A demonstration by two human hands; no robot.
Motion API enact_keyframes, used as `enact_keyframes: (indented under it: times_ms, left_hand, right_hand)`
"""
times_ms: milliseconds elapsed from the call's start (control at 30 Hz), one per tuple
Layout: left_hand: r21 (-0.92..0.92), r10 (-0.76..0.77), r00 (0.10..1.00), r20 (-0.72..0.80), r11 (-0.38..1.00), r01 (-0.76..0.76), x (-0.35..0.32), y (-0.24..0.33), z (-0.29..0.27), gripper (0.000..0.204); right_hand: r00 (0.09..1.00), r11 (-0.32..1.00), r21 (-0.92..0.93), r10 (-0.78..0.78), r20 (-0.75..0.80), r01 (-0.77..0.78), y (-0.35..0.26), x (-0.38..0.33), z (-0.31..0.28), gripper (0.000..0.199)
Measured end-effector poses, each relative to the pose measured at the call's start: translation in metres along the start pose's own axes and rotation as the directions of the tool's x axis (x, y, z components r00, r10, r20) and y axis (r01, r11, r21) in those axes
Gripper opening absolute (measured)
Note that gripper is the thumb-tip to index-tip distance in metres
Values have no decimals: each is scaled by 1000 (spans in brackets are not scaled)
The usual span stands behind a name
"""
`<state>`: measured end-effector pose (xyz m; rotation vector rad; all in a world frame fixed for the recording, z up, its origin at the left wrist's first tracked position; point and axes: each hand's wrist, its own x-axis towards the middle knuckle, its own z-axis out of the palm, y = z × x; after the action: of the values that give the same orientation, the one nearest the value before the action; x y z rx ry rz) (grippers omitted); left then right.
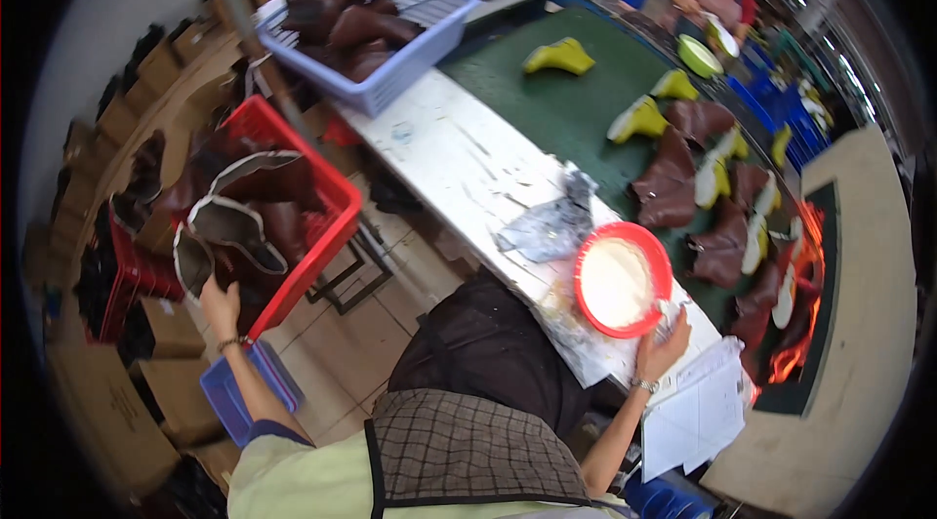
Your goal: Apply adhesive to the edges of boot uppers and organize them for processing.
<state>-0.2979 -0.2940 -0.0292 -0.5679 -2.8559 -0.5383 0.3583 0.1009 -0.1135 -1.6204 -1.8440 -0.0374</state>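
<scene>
The person's left arm stretches out and down to the left, away from the body, with a band at the wrist, and the left hand (pixel 221 304) reaches up to the near edge of the red basket (pixel 337 189) that stands on the floor beside the table. That hand closes on the lower end of a brown boot upper (pixel 234 231) with a pale edge, one of several heaped in the basket; the fingers wrap its rim, though how tightly cannot be made out. The right arm comes up from the lower edge, bent at the elbow, a watch on the wrist, and the right hand (pixel 664 343) rests at the near right side of the red bowl (pixel 622 279) filled with a white paste. Its fingers curl around something small at the bowl's rim, too blurred to name, so the grip there cannot be told. The bowl sits on the white table (pixel 439 143), just near a crumpled grey rag (pixel 551 224). To the right runs a green belt (pixel 576 109) carrying brown boots on yellow forms. Far off, a blue basket (pixel 386 36) holds more brown uppers.
</scene>
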Motion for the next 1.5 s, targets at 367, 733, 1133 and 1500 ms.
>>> enact_keyframes:
  times_ms: [367,733,1133,1500]
  left_hand:
    - [-627,281,958,-52,738,-250,-14,161,-138,44]
    - [36,869,377,321,387,-921,-52,436,84,64]
    - [-593,963,227,-145,99,-799,-32,454,80,84]
    - [-923,894,306,326,371,-102,1,473,73,43]
  right_hand:
    - [998,999,15,43,-50,-43,-12,2,-7,68]
    - [885,855,371,440,-152,-362,-39,12,-37,24]
    - [981,955,-235,-163,103,183,-107,61,-60,15]
    - [974,995,-52,94,206,-85,-112,58,-93,17]
